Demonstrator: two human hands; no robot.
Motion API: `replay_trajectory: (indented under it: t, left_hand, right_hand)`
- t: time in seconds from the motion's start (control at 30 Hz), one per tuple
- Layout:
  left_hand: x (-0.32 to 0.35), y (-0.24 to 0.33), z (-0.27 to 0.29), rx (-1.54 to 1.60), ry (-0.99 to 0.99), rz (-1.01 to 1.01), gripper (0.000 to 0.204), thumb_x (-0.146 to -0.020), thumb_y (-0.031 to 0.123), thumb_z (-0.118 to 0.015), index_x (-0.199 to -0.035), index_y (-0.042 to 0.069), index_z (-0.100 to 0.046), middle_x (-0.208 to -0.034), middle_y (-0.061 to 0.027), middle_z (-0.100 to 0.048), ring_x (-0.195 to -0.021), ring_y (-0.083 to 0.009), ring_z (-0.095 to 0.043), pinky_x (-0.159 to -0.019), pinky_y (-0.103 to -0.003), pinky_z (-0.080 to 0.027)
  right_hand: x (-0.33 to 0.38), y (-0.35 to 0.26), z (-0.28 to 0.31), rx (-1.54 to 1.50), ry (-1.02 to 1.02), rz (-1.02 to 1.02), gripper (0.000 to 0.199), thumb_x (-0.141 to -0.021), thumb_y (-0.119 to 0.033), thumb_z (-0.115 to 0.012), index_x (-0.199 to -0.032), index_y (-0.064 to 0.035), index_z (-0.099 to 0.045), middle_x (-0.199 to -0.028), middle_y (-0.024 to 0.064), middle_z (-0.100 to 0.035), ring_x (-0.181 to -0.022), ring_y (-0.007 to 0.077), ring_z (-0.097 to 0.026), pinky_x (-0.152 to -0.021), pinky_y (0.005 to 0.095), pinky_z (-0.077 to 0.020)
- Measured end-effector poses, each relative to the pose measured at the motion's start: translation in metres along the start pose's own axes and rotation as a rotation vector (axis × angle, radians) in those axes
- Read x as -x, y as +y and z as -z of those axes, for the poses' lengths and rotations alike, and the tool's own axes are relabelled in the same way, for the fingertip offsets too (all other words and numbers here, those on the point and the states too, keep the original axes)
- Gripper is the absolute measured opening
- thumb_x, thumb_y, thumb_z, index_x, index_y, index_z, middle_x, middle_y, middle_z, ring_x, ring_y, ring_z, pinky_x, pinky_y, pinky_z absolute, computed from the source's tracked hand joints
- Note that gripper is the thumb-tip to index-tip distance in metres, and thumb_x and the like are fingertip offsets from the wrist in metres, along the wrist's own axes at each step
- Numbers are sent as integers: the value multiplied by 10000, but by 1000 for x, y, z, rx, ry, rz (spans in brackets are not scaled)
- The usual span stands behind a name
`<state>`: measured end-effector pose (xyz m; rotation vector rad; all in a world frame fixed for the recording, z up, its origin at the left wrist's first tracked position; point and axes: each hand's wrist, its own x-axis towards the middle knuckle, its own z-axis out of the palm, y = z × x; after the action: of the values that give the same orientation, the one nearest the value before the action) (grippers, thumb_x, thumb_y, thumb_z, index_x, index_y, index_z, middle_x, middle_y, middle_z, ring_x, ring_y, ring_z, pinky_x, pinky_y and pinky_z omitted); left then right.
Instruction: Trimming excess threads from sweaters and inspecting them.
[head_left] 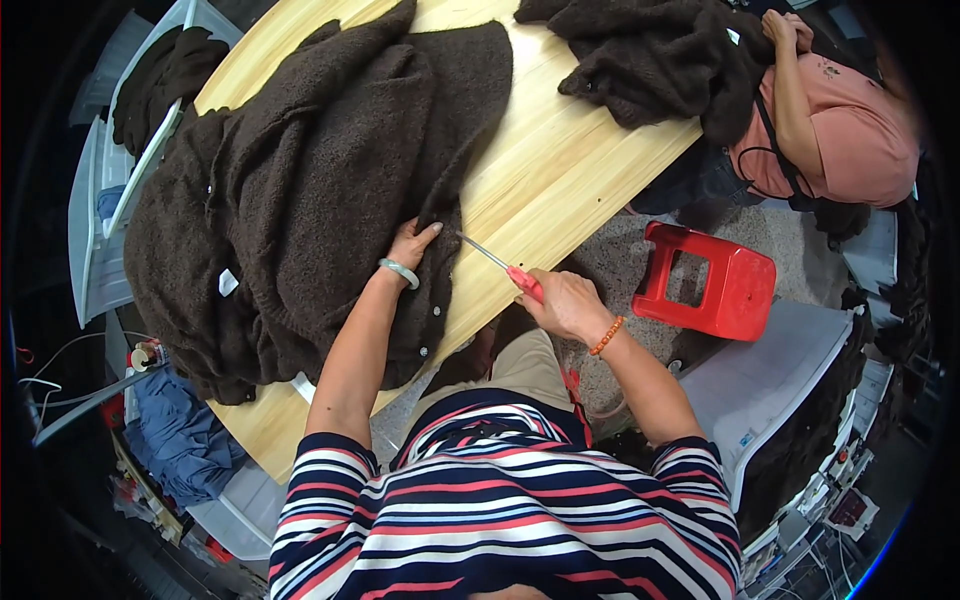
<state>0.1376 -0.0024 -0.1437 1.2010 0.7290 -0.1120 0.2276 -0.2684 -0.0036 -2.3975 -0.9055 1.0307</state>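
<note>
A dark brown fleecy garment [330, 170] with small buttons along its edge lies heaped across the left of the table. My left hand [411, 243], a pale bangle at its wrist, is closed on the garment's edge with thumb and fingers. To its right, my right hand [568, 303] grips a pair of red-handled scissors [526, 283]. Their slim metal blades look closed and point up and left, the tip beside the garment edge near my left thumb. A white tag [228, 283] shows on the fabric at left.
The pale wooden table [540, 190] runs diagonally away. A co-worker in a pink shirt [850, 140] stands at the far right by another dark garment [650, 60]. On the floor at right is a red stool [745, 295]. Blue cloth [185, 435] lies at lower left.
</note>
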Motion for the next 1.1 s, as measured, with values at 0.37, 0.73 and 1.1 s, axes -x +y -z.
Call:
replay_trajectory:
  t: [0.37,0.73,1.1]
  left_hand:
    - [105,-3,-7,-1179,327,-520,276,-766,66,-672,-1029,-8,-635,-891,-134,-634,-846,-299,-632,-751,-363,-503]
    - [77,-13,30,472,140,212,337,-892,131,-680,-1171,-41,-601,-1155,-149,-651,-1034,-257,-639,-964,-373,-499]
    - [80,-21,35,590,170,275,374,-883,168,-701,-1148,-79,-607,-1151,-172,-652,-1059,-283,-635,-935,-373,-509]
  right_hand:
    - [27,6,-5,35,108,31,235,-855,-264,-634,-999,-80,-602,-747,229,-646,-761,427,-642,-685,515,-508]
    - [36,-51,-23,128,-292,345,256,-838,-315,-646,-912,-70,-632,-709,202,-644,-731,396,-650,-677,495,-512]
    - [31,-53,-27,145,-247,337,246,-824,-303,-661,-954,-95,-639,-747,197,-657,-773,388,-657,-687,486,-519]
